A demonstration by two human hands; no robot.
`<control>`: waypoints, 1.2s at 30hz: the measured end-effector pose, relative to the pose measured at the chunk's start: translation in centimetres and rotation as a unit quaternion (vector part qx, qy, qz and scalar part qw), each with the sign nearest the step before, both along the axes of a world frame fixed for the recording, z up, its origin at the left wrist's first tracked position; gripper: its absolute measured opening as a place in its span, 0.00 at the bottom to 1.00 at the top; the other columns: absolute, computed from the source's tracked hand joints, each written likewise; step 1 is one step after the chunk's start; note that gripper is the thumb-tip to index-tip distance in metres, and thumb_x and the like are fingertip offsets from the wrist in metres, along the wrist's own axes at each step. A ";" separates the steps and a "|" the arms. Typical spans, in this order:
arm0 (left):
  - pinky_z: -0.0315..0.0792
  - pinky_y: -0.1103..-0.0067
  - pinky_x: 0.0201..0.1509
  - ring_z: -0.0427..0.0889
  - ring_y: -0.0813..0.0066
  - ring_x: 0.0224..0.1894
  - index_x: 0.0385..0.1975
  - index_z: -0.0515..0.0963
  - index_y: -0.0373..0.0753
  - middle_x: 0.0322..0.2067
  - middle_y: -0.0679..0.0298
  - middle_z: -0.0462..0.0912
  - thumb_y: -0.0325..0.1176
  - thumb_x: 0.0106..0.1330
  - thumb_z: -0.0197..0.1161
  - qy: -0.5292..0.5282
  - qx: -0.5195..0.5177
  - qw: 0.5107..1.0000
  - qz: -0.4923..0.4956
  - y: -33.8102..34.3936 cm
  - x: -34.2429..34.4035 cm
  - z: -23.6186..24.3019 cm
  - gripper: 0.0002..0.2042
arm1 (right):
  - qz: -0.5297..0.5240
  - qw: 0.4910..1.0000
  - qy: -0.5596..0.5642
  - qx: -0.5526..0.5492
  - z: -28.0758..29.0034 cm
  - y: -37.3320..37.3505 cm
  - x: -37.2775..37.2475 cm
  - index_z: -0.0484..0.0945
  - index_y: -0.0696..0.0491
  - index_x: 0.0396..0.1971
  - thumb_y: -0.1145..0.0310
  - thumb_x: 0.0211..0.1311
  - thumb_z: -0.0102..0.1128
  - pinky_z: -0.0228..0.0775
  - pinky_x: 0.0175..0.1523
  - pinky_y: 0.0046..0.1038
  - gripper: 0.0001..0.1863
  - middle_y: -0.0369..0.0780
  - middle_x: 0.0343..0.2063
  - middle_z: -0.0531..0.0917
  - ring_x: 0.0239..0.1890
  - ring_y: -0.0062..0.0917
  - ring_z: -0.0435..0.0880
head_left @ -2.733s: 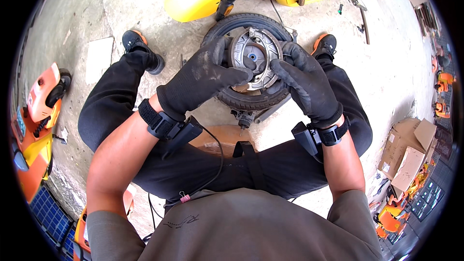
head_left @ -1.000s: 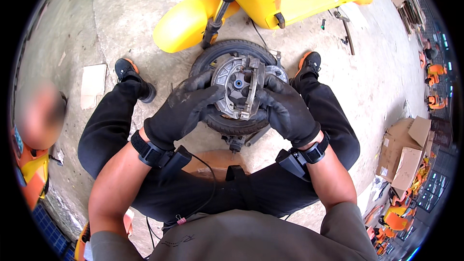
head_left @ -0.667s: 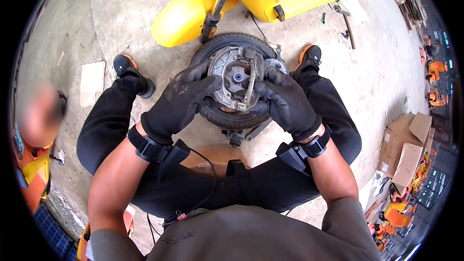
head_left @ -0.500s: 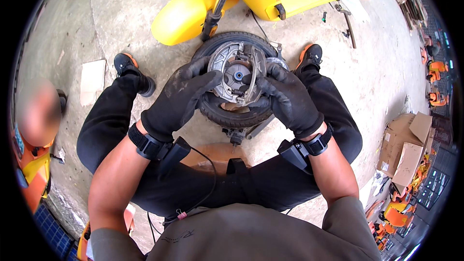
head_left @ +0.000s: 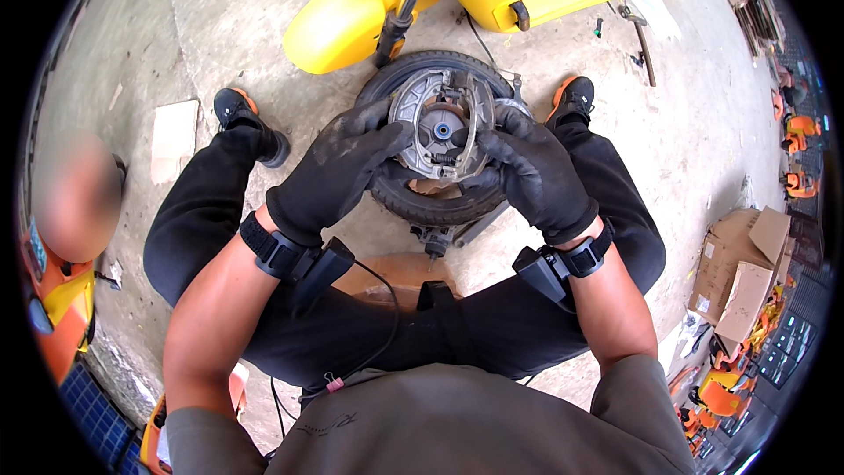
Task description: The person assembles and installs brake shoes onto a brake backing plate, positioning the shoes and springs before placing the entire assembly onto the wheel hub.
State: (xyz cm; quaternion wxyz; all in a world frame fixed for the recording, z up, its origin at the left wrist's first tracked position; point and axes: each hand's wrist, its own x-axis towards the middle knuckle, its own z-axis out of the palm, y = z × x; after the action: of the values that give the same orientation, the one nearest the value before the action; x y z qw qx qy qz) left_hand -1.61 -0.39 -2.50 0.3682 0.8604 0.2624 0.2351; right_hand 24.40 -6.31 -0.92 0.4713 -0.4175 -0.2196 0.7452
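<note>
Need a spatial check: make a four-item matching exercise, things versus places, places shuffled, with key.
1. silver ring-shaped metal part
2. black round rubber tyre
3. open brown cardboard box
4. flat pale rectangular sheet

A. floor, left of the left black shoe
B. floor, right of the right black-trousered knee
C. between the left hand and right hand
D. partly hidden behind item 1

Pairs: 1-C; 2-D; 3-B; 4-A

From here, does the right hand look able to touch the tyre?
Probably yes: the near side of the tyre looks uncovered and close by, though the right hand is holding the brake shoes.
</note>
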 end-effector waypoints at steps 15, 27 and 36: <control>0.76 0.68 0.56 0.78 0.52 0.55 0.52 0.78 0.38 0.57 0.51 0.74 0.20 0.55 0.65 -0.031 -0.256 0.965 0.040 -0.7 1.1 -1.1 0.22 | 0.058 0.991 -0.116 0.015 1.3 0.3 -0.4 0.71 0.63 0.53 0.69 0.69 0.59 0.80 0.41 0.19 0.18 0.38 0.42 0.81 0.41 0.17 0.82; 0.76 0.71 0.57 0.81 0.65 0.54 0.59 0.68 0.35 0.52 0.56 0.79 0.35 0.77 0.47 0.026 -0.139 0.990 0.012 0.7 -0.4 -2.9 0.16 | 0.082 0.959 -0.259 0.082 -0.1 0.2 0.8 0.76 0.64 0.48 0.69 0.65 0.63 0.76 0.43 0.20 0.17 0.39 0.38 0.84 0.36 0.16 0.82; 0.74 0.71 0.60 0.78 0.65 0.55 0.55 0.71 0.31 0.55 0.55 0.73 0.24 0.71 0.52 -0.235 -0.327 0.891 0.211 5.0 -3.3 3.1 0.14 | 0.067 0.899 -0.425 0.082 -2.9 1.4 3.3 0.75 0.63 0.47 0.73 0.60 0.65 0.76 0.42 0.21 0.17 0.40 0.37 0.85 0.36 0.16 0.82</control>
State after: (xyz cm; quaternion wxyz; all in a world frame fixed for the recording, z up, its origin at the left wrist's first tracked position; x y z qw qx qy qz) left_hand -4.95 4.56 0.64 0.6216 0.5356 0.4055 0.4030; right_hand 27.66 -4.95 -3.84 0.3148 -0.6388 -0.4865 0.5060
